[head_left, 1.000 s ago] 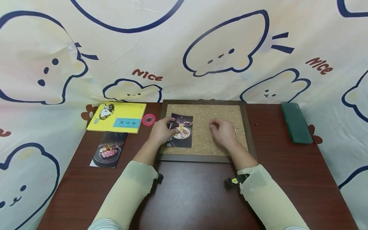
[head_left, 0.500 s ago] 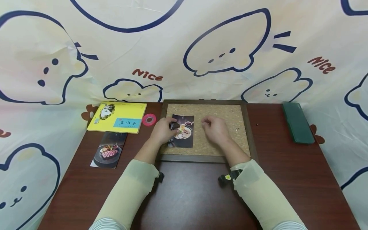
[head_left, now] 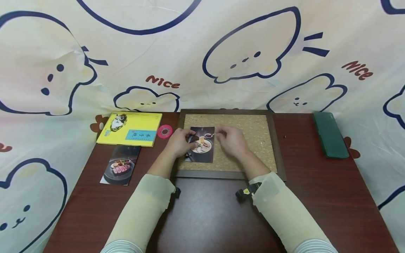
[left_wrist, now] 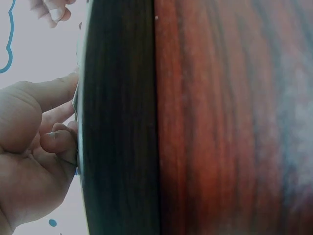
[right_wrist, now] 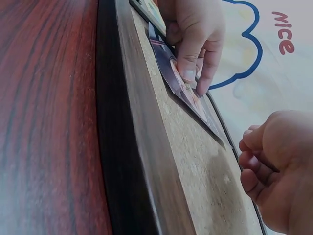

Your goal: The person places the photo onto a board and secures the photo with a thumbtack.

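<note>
A dark photo of a bowl of food (head_left: pixel 207 157) lies on the left part of a framed corkboard (head_left: pixel 253 140). My left hand (head_left: pixel 178 143) rests on its left side, thumb and fingers spread over the print; the right wrist view shows this hand (right_wrist: pixel 198 36) pressing the photo (right_wrist: pixel 168 73), whose near edge stands slightly off the cork. Beside the photo's right edge, my right hand (head_left: pixel 232 141) hovers with curled fingers, thumb and forefinger close together. In the right wrist view this hand (right_wrist: pixel 283 171) is above the cork; anything small between its fingertips cannot be made out.
Left of the board are a yellow book (head_left: pixel 136 121), a pink tape roll (head_left: pixel 165 131) and another food photo (head_left: pixel 121 167) on the brown table (head_left: pixel 202 211). To the right are a green case (head_left: pixel 330 135) and a tiny dark item (head_left: pixel 284 136).
My right hand has moved left across the corkboard, up to the photo's right edge. My left hand has stayed on the photo, which looks straighter than before.
</note>
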`<state>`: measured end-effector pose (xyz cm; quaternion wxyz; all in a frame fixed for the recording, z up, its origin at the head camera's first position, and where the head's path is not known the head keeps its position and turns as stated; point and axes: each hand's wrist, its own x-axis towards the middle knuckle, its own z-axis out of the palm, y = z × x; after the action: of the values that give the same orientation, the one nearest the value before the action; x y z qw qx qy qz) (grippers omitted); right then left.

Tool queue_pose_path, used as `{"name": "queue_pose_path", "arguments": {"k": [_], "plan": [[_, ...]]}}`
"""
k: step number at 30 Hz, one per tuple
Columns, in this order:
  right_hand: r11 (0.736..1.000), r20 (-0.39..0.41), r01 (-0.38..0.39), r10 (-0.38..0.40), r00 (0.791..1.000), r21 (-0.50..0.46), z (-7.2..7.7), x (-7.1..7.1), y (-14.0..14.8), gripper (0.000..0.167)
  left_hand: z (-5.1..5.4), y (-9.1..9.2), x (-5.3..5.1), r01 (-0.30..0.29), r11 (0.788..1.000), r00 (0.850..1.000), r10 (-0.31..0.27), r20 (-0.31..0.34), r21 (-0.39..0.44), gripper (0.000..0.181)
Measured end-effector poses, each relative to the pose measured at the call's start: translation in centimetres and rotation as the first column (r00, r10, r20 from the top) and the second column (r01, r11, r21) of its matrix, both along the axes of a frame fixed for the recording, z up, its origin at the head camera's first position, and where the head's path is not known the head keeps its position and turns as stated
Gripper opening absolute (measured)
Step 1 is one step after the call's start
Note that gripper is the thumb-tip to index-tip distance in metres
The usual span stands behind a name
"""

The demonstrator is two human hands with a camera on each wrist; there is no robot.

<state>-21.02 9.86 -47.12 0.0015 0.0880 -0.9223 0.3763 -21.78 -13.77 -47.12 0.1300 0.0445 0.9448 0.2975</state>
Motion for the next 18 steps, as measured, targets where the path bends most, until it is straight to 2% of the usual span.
{"name": "queue_pose_path", "arguments": {"k": [8,18], "plan": [[0.999,0.003,-0.04,0.04,0.999,-0.014,0.1,-0.9,-1.2,0.015,0.1,0.1,0.0,0.008,1.0,1.0,-0.008,0.0,-0.005,0.05],[0.999,0.07,-0.042,0.042,0.997,-0.009,0.3,-2.4,-2.5,0.018,0.0,0.1,-0.1,0.008,1.0,1.0,-0.008,-0.001,0.001,0.049]]}}
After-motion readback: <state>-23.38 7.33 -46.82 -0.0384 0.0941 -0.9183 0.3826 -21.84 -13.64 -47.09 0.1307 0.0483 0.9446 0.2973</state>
